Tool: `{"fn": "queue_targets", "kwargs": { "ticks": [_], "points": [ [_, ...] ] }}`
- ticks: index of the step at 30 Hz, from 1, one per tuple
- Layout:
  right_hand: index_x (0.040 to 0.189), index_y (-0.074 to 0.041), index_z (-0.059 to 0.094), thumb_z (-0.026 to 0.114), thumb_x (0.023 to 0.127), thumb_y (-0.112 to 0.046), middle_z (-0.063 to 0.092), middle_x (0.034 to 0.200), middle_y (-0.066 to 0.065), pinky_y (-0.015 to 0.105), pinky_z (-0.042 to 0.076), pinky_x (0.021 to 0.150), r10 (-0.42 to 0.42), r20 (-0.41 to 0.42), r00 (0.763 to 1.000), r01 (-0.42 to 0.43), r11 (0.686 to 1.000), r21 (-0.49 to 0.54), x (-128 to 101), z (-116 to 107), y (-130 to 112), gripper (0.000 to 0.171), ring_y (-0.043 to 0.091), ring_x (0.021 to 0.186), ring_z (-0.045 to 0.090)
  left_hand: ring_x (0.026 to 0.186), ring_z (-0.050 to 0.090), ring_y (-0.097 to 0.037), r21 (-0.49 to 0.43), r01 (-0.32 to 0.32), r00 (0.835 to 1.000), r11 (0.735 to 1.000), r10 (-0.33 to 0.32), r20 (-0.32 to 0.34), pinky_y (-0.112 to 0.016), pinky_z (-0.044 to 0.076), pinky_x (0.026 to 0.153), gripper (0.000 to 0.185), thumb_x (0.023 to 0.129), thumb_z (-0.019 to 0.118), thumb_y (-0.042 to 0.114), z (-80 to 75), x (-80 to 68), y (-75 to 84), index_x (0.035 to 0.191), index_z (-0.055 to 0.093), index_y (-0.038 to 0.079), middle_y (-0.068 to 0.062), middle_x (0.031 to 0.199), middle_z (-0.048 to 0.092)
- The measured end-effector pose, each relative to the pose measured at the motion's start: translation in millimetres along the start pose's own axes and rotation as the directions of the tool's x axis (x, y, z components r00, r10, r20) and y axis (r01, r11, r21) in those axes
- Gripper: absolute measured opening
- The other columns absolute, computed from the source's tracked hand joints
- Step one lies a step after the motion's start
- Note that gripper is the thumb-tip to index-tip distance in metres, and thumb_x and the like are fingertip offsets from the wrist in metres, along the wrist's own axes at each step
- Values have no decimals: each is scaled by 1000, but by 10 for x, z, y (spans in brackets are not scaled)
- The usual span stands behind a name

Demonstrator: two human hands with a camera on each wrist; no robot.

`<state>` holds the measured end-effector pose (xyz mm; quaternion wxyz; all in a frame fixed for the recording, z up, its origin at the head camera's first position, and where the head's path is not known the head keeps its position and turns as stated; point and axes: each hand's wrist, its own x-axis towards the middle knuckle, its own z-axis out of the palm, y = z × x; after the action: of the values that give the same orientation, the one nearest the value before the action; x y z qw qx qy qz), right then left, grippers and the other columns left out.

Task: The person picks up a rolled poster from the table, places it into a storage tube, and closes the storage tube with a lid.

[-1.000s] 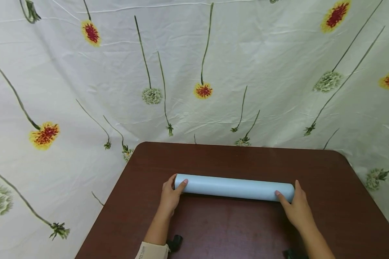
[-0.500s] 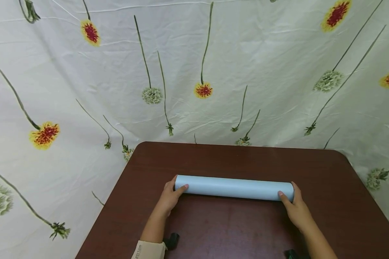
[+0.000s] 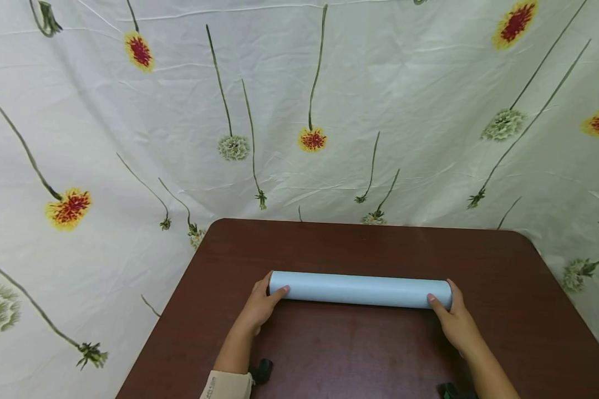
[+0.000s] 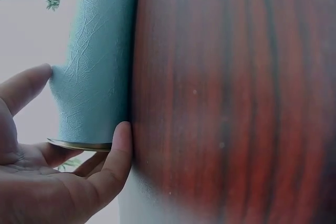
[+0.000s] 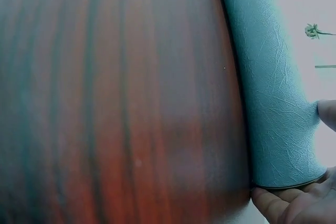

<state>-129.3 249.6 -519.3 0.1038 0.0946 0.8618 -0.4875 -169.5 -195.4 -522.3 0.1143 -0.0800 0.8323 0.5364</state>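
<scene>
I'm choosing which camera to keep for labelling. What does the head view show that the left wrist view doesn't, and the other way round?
Only the head view shows the whole light blue roll lying across the brown table, the right hand gripping its far end, and the flowered cloth backdrop. Only the left wrist view shows the roll's creased, leathery texture and its thin end rim close up, with the left hand's fingertips around it. Both show the left hand holding the roll's left end on the table.
</scene>
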Motion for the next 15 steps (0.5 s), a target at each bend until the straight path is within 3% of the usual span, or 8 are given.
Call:
{"fn": "queue_targets", "kwargs": {
  "ticks": [9, 15],
  "points": [
    [158, -17, -25, 48, 100, -61, -9, 166, 29, 72, 16, 116, -4, -8, 1000, 4, 1000, 21, 24, -14, 7, 103, 55, 152, 3, 150, 24, -47, -26, 16, 1000, 1000, -16, -4, -70, 30, 112, 91, 93, 66, 55, -6, -24, 13, 163, 18, 22, -18, 165, 19],
    [158, -14, -24, 50, 98, -63, -12, 166, 29, 75, 15, 114, -10, -23, 1000, 10, 1000, -12, 13, -59, 8, 107, 55, 151, 1, 150, 28, -43, -50, 5, 1000, 999, -6, -8, -65, 31, 115, 94, 93, 67, 53, -46, -64, 12, 163, 17, 16, -19, 162, 24]
  ]
}}
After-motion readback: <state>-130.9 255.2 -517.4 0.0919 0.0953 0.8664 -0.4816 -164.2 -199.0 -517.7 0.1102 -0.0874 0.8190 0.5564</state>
